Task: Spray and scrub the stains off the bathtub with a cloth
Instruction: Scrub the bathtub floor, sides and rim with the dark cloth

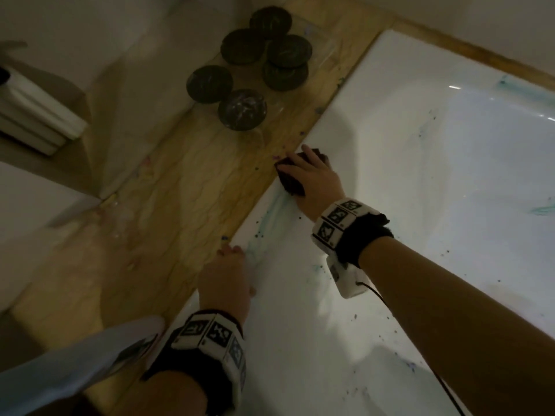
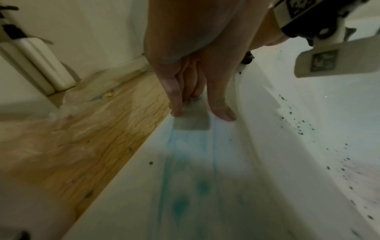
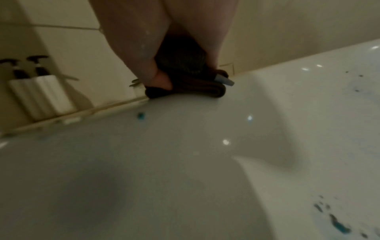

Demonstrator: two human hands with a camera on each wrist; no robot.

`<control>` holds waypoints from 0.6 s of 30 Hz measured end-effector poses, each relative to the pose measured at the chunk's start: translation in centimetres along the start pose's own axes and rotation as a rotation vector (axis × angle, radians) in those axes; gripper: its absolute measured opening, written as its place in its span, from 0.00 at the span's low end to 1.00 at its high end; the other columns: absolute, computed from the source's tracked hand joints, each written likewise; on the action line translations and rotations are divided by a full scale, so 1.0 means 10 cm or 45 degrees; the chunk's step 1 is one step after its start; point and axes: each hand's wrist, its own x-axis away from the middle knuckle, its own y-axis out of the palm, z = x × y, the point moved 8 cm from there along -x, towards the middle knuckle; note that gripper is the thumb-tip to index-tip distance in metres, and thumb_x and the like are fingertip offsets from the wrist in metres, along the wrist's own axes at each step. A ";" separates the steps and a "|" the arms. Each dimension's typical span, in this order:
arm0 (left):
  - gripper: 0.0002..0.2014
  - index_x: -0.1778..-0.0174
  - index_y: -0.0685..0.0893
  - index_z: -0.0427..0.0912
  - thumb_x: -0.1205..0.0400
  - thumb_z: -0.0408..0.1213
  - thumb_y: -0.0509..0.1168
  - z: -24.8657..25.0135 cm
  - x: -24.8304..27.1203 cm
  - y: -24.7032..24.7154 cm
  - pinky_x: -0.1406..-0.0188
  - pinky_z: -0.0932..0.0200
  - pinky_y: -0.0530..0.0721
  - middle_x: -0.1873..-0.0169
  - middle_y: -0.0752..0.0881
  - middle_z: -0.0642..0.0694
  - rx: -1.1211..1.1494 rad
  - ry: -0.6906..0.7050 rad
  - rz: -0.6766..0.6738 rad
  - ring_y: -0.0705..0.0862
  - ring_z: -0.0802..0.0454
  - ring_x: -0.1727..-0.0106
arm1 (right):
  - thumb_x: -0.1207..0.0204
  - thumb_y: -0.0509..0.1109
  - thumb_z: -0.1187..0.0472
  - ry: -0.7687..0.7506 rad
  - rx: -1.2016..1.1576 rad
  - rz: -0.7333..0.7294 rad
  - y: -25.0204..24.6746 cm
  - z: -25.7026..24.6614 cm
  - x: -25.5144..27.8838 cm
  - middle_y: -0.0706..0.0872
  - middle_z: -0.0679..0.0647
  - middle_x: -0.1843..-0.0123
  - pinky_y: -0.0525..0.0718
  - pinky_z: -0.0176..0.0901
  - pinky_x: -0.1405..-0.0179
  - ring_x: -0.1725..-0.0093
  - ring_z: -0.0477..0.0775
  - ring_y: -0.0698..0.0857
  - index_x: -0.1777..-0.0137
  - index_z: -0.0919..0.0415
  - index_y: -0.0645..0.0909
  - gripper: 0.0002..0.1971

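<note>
On the white bathtub's [image 1: 399, 181] near rim, my right hand [image 1: 312, 172] grips a folded dark brown cloth [image 1: 288, 178] and presses it down. The right wrist view shows thumb and a blue-nailed finger pinching the cloth [image 3: 185, 91] from both sides. A teal smear [image 1: 270, 217] runs along the rim between my hands, and dark teal specks dot the tub wall [image 2: 298, 126]. My left hand [image 1: 228, 265] rests on the rim nearer me, its fingers [image 2: 176, 105] straight with tips down on the smeared surface [image 2: 185, 162], holding nothing. More teal streaks [image 1: 543, 209] mark the tub's inside.
A wood-grain ledge [image 1: 180, 190] borders the tub on the left. Several dark round objects [image 1: 240, 109] sit on it in a clear tray at the far end. White pump bottles [image 3: 41, 94] stand against the wall at the left. Small coloured crumbs [image 2: 110, 95] lie on the ledge.
</note>
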 end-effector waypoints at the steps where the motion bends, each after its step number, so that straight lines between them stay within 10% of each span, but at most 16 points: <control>1: 0.35 0.24 0.64 0.40 0.24 0.46 0.71 0.00 -0.01 0.00 0.33 0.56 0.72 0.28 0.68 0.42 -0.023 0.001 -0.020 0.73 0.46 0.30 | 0.25 0.67 0.66 -0.066 -0.067 0.055 0.02 -0.05 0.07 0.62 0.49 0.19 0.53 0.66 0.22 0.18 0.59 0.53 0.26 0.51 0.72 0.27; 4: 0.34 0.27 0.68 0.39 0.26 0.47 0.72 0.02 -0.01 -0.03 0.37 0.54 0.75 0.31 0.72 0.40 -0.075 0.008 -0.032 0.75 0.43 0.32 | 0.41 0.78 0.74 -0.286 -0.146 0.191 0.11 -0.22 0.40 0.82 0.58 0.33 0.71 0.79 0.37 0.29 0.69 0.74 0.42 0.57 0.85 0.25; 8: 0.31 0.32 0.71 0.39 0.27 0.48 0.73 0.03 0.03 -0.08 0.43 0.54 0.77 0.34 0.74 0.41 -0.103 0.010 0.000 0.77 0.44 0.35 | 0.40 0.79 0.73 -0.400 -0.238 0.085 0.26 -0.38 0.78 0.85 0.54 0.37 0.83 0.67 0.45 0.32 0.63 0.79 0.46 0.55 0.87 0.22; 14: 0.29 0.30 0.71 0.39 0.25 0.42 0.72 0.03 0.06 -0.09 0.39 0.53 0.75 0.33 0.73 0.40 -0.021 0.019 0.056 0.76 0.43 0.34 | 0.27 0.64 0.51 0.008 -0.515 0.213 -0.37 0.01 0.47 0.76 0.57 0.28 0.63 0.46 0.22 0.25 0.55 0.71 0.28 0.55 0.74 0.26; 18: 0.25 0.32 0.73 0.39 0.23 0.39 0.71 0.02 0.04 -0.07 0.39 0.53 0.74 0.34 0.75 0.40 -0.010 0.018 0.069 0.76 0.42 0.34 | 0.16 0.55 0.54 0.135 -0.142 0.029 -0.14 0.02 0.06 0.64 0.50 0.20 0.58 0.50 0.21 0.19 0.55 0.59 0.23 0.48 0.65 0.22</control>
